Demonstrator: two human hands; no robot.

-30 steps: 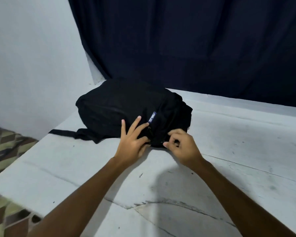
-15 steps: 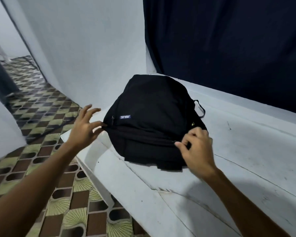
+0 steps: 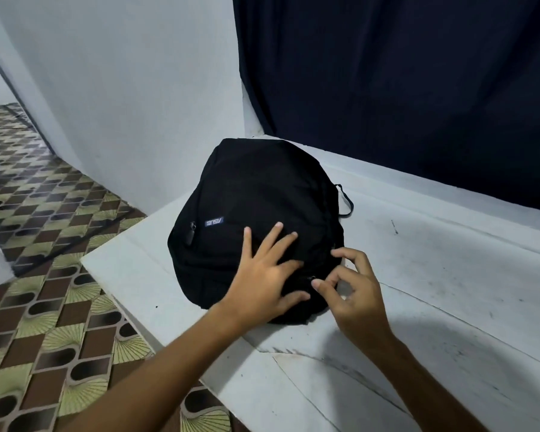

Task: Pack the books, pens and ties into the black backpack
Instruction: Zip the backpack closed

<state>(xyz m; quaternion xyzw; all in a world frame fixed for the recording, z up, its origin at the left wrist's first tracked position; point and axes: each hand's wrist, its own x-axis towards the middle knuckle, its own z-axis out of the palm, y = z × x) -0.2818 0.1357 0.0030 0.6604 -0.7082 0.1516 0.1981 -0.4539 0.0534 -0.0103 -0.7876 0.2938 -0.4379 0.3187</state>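
Note:
The black backpack (image 3: pixel 262 194) lies closed on the white table (image 3: pixel 449 307), near the table's left corner, with a small blue logo tag on its front. My left hand (image 3: pixel 262 275) presses flat on the near part of the bag, fingers spread. My right hand (image 3: pixel 353 294) hovers at the bag's near right edge, thumb and forefinger apart. A small metal zipper pull (image 3: pixel 311 278) sits just beside the thumb tip and nothing is pinched. No books, pens or ties are in view.
A dark curtain (image 3: pixel 402 88) hangs behind the table and a white wall (image 3: pixel 122 88) stands to the left. The table's left edge drops to a patterned tiled floor (image 3: pixel 44 307). A carry loop (image 3: pixel 346 201) sticks out at the bag's far right.
The view has swung and the bag now sits turned, with its logo at the left. My left hand came from the bag's left side onto its top. My right hand let go its pinch.

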